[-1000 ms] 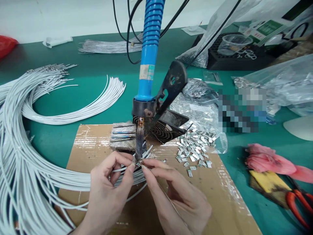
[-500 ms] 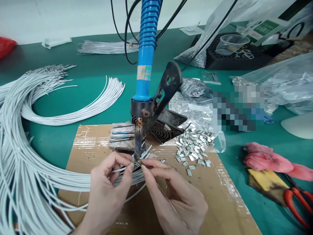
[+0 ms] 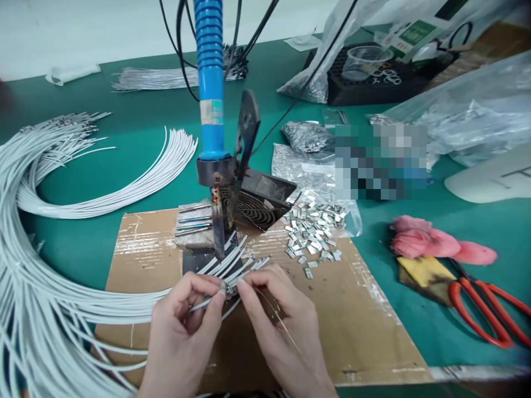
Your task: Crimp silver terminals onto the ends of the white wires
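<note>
Both hands meet over the taped brown cardboard sheet (image 3: 373,309) on the green counter (image 3: 136,143). The left hand (image 3: 182,331) pinches a thin white insulated wire (image 3: 199,305) whose long axis runs leftward toward the big coil of white wires (image 3: 37,309); the right hand (image 3: 282,326) closes its fingers on a small silver metal terminal (image 3: 229,289) at the wire's tip. The blue-handled soldering iron (image 3: 209,99) stands clamped just beyond, tip pointing down. Loose silver terminals (image 3: 315,235) spill from a clear plastic bag (image 3: 307,177).

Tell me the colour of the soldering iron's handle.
Blue; the soldering iron's handle shows best in the head view.
</note>
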Demonstrator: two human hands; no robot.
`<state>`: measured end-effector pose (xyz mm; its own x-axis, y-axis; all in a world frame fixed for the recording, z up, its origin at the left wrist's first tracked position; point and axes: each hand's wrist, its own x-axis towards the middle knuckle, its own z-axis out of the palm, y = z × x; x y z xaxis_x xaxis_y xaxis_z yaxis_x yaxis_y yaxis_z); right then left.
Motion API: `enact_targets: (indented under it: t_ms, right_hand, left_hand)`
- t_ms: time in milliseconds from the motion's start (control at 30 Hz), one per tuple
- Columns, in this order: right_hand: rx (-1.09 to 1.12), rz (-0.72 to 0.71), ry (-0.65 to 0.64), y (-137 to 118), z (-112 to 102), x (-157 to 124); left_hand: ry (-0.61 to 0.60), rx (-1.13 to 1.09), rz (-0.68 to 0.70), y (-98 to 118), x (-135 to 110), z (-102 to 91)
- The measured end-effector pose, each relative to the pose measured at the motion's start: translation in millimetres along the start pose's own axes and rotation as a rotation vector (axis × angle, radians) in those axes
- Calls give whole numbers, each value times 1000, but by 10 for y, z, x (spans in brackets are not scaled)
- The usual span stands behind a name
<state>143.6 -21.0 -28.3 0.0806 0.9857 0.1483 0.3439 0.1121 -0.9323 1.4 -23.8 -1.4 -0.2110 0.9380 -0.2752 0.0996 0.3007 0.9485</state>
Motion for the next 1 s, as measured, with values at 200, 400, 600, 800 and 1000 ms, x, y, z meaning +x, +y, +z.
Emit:
enact_targets:
  t_ms: [200,400,600,800,1000]
  right_hand:
    - [139,89,-19,-31,23,-42]
    - [256,169,-29,-30,15,-73]
    - [295,216,-39,-53,17,-83]
    - [303,228,-42,-52,21,-97]
    - [310,231,-37,-68,21,-96]
  left_hand:
    - [-107,-63,-44,-143,-147,-52]
    - [-157,-131,-97,-74,-261,-37]
    - [-153,-98,-111,-34,-310,-36]
    - [-160,-123,-98,-69,-325,-44]
    - [-169,-126,-92,-80,-324,-54]
